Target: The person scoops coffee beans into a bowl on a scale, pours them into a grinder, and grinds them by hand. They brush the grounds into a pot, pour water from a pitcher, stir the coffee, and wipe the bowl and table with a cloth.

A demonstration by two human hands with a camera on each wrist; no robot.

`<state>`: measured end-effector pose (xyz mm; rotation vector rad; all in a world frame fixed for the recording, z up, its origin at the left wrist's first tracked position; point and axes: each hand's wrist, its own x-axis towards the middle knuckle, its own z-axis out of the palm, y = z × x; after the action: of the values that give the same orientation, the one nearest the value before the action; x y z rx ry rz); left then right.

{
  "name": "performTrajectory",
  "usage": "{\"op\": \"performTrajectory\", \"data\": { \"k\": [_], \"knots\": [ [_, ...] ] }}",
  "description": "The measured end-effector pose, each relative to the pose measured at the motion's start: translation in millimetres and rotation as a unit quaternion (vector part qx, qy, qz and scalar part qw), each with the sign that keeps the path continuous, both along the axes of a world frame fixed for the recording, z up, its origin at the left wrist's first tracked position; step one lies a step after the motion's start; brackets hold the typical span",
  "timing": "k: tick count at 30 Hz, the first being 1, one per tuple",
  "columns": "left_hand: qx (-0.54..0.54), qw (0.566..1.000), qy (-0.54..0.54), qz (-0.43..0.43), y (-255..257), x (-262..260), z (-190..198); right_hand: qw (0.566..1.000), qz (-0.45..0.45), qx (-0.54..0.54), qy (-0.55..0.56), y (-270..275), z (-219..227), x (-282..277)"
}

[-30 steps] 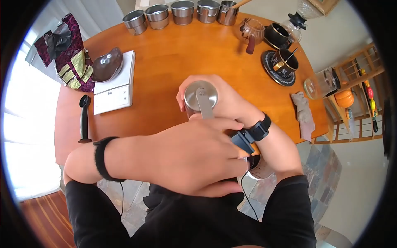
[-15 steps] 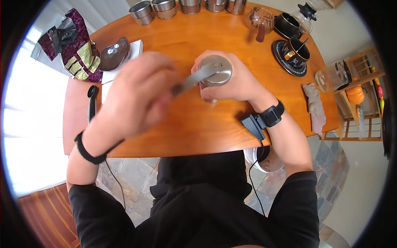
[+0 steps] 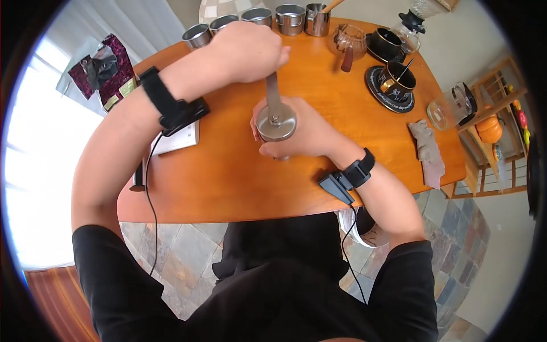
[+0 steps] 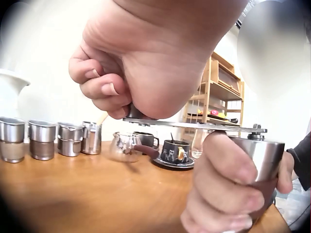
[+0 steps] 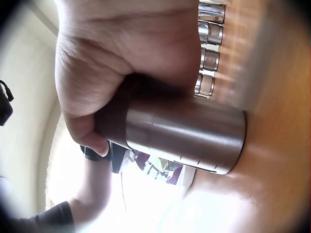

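A hand coffee grinder (image 3: 277, 126) with a round steel lid stands upright over the middle of the table. My right hand (image 3: 305, 128) grips its body, fingers and thumb wrapped around a dark band. Below that hand, the steel lower part (image 5: 187, 136) shows in the right wrist view, its base right at the tabletop. The flat crank arm (image 3: 273, 94) points away from me toward the far side. On its end knob (image 4: 136, 112), mostly hidden by the palm, my left hand (image 3: 248, 52) has its fingers curled.
Steel cups (image 3: 290, 20) line the far edge. At the right are a glass server (image 3: 348, 40), a black cup (image 3: 399, 77) on a saucer, and a grey cloth (image 3: 424, 149). A white scale (image 3: 179, 139) and coffee bag (image 3: 105, 74) sit left, partly behind my arm.
My left hand has swung the crank round from the near side, past the left, to the far side. The right hand keeps holding the grinder body.
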<state>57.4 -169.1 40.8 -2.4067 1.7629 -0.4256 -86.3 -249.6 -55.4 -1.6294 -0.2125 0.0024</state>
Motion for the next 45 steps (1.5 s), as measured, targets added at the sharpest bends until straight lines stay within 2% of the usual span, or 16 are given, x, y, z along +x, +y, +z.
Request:
{"op": "performTrajectory", "data": {
  "k": [2,5,8,10,11,13,18,21,23,24,28,30,32,37,40,45],
  "knots": [
    [0.026,1.0,0.005,-0.004,-11,-14,5,1.0,0.006,0.019,0.018,1,1,-1],
    [0.015,0.989,-0.007,-0.147,-21,-38,13,0.999,0.015,-0.016,0.023,6,6,1],
    [-0.001,0.963,-0.014,-0.269,-25,-76,8,0.993,-0.062,-0.099,-0.026,16,7,0],
    [-0.041,0.925,-0.016,-0.377,-19,-99,-9,0.99,-0.084,-0.099,-0.06,14,6,-1],
    [-0.04,0.925,-0.019,-0.376,-9,-109,-12,0.989,-0.091,-0.094,-0.07,14,5,-1],
    [-0.021,0.953,0.031,-0.3,8,-125,-16,0.991,-0.094,-0.058,-0.079,8,0,5],
    [0.025,0.959,0.082,-0.271,71,-124,4,0.993,-0.091,-0.006,-0.072,1,-7,11],
    [0.051,0.972,0.094,-0.211,99,-114,12,0.997,-0.065,0.016,-0.041,-3,-4,10],
    [0.117,0.973,0.175,-0.094,112,-105,20,0.997,-0.048,0.038,-0.042,-6,-8,11],
    [0.125,0.972,0.175,-0.095,119,-98,20,0.996,-0.042,0.05,-0.068,-6,-11,12],
    [0.037,0.988,0.15,0.03,139,-52,9,0.999,-0.035,0.035,0.005,-6,1,6],
    [0.024,0.986,0.154,0.066,136,-39,2,0.999,-0.034,0.033,0.014,-4,-2,7],
    [-0.035,0.983,0.155,0.097,128,-30,-2,0.992,-0.062,0.015,-0.112,-1,-10,9],
    [-0.036,0.963,0.18,0.197,88,-10,-3,0.989,-0.072,-0.021,-0.125,-7,-5,5],
    [-0.055,0.967,0.163,0.189,63,1,-6,0.991,-0.054,-0.036,-0.12,-8,-6,5],
    [-0.073,0.959,0.22,0.164,22,15,-12,0.993,-0.038,-0.028,-0.104,-2,-8,3]
  ]
}}
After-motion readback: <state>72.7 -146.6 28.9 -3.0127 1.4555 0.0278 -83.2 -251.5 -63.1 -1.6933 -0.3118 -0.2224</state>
